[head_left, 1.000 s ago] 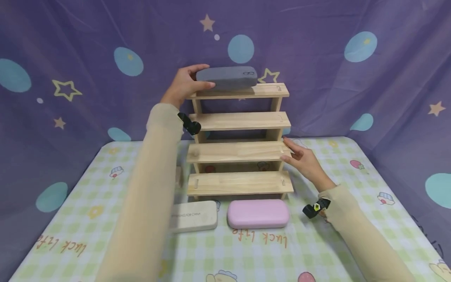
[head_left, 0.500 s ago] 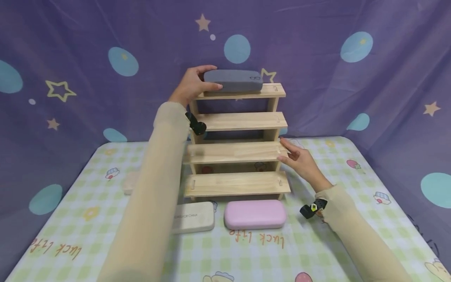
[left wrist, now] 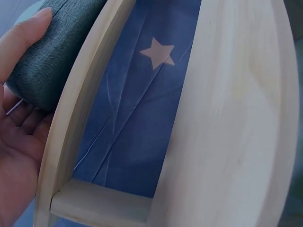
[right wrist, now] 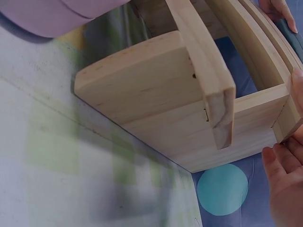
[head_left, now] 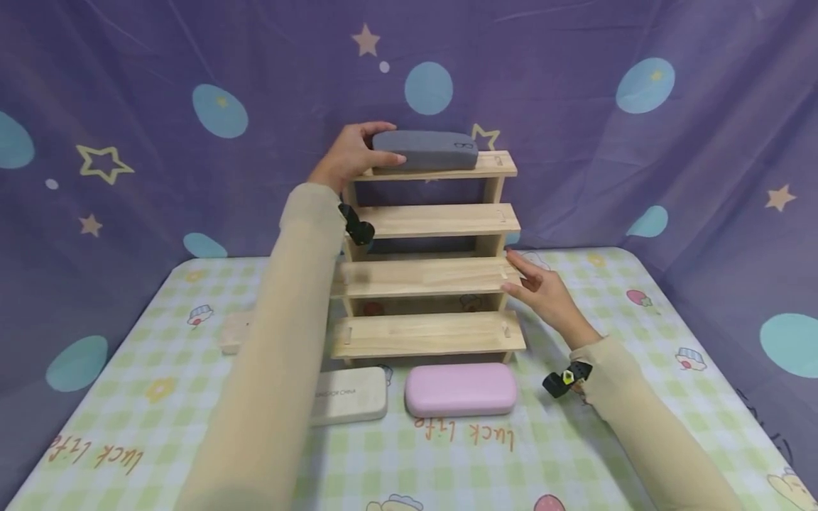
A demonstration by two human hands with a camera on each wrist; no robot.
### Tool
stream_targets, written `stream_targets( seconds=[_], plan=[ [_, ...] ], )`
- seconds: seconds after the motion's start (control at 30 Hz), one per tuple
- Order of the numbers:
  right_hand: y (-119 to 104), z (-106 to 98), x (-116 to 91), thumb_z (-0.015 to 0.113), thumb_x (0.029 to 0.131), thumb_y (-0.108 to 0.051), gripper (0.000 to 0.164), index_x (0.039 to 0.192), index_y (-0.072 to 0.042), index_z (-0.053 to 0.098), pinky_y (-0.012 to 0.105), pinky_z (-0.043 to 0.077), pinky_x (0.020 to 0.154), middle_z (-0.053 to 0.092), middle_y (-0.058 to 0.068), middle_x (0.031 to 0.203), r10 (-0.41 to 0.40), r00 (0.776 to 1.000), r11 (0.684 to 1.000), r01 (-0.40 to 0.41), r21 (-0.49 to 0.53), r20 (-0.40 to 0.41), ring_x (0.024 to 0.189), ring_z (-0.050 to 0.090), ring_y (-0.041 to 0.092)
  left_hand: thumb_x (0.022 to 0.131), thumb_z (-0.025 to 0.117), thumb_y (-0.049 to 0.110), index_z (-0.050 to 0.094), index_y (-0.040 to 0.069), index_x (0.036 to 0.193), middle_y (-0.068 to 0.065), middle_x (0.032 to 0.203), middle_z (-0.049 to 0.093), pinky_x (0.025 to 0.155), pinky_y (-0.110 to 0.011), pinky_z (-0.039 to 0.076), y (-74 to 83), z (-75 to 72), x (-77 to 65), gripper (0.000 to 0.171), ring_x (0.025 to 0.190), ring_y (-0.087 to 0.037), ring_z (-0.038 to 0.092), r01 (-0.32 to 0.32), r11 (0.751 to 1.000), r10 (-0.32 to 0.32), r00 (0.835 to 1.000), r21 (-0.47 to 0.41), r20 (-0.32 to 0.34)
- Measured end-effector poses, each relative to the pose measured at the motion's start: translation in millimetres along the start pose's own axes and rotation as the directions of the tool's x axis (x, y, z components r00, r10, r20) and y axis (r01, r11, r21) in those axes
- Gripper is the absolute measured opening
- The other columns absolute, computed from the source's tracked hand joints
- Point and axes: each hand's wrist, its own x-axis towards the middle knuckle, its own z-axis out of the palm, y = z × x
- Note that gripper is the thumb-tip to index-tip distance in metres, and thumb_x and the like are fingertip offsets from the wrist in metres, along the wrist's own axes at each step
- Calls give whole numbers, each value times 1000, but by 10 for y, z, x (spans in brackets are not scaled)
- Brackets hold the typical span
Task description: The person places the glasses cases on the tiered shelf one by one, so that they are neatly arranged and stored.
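Observation:
A grey-blue glasses case (head_left: 424,150) with a small spectacles mark lies lengthwise along the top board of a four-tier wooden display shelf (head_left: 427,221). My left hand (head_left: 354,155) grips its left end, the thumb along the front and the fingers behind. In the left wrist view the thumb presses the fabric-textured case (left wrist: 54,61), close beside the board's edge. Lower down, my right hand (head_left: 548,294) holds the right end of the second board from the bottom between thumb and fingers. The right wrist view shows that hand (right wrist: 289,172) at the end of the wooden board.
In front of the shelf lie a pink glasses case (head_left: 461,389) and a cream case with printed lettering (head_left: 351,394), partly behind the left sleeve (head_left: 275,341). A pale beige object (head_left: 235,330) shows left of the shelf. A purple curtain (head_left: 556,142) hangs behind the checked tablecloth (head_left: 358,468).
The grey-blue case has moved a little right and down onto the top board, with the left hand still gripping it. The right hand keeps its place on the shelf. The view has shifted slightly.

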Motion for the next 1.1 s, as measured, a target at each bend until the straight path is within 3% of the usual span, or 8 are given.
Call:
stream_targets(
  seconds=[0.13,0.27,0.53,0.83,1.1],
  plan=[
    [-85,12,-40,63,91,-11,62,144,0,34,45,28,107,30,14,150,6,1000,1000,-6,7,4,139,26,28,75,80,21,47,20,140,-6,125,55,85,-31,44,-19,-5,-1,73,98,-17,52,27,1000,-27,999,-4,17],
    [-248,26,-83,62,91,-8,61,142,6,33,47,27,107,30,19,149,3,1000,1000,-3,5,4,138,25,33,76,80,24,45,21,141,-4,133,50,89,-31,42,-19,-23,-24,74,105,-16,50,27,998,-28,999,52,30],
    [-337,29,-116,60,92,-6,59,141,10,32,45,27,107,30,20,148,3,1000,1000,-3,2,3,138,25,32,79,76,32,36,21,146,3,154,25,109,-30,29,-4,-51,-28,79,138,-10,25,27,979,-46,995,204,88],
    [-296,39,-86,61,92,-7,60,141,9,31,42,29,106,29,20,149,-13,1000,1000,12,11,8,138,26,32,80,76,30,26,19,150,4,155,24,109,-31,28,-34,-148,-89,87,138,-11,26,12,983,-32,994,183,107],
    [-275,26,-78,61,91,-5,59,140,11,32,19,32,102,30,21,148,-31,1000,998,31,47,-4,137,27,33,81,76,24,26,21,150,5,152,30,111,-32,25,-45,-382,-250,85,139,-11,27,-18,993,13,999,119,44]
  ],
)
